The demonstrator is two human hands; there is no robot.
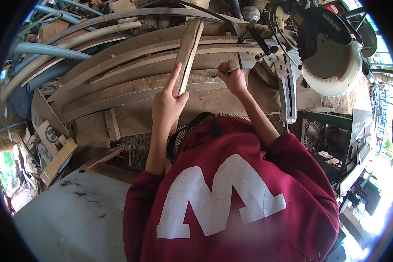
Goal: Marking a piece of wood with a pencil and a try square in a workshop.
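Observation:
My left hand grips the near end of long, narrow wooden strips held together with a dark gap between them, its index finger laid along them. Their far end reaches over other boards on the bench. My right hand is closed around a short tool with a rounded, light-coloured end; the kind of tool cannot be told. A thin dark tip shows at the left of that hand, close above a flat wooden board.
Long boards lie across the bench. A mitre saw stands at the right. Blue-grey pipes are stacked at the upper left. Wood offcuts and a pale panel are at the lower left.

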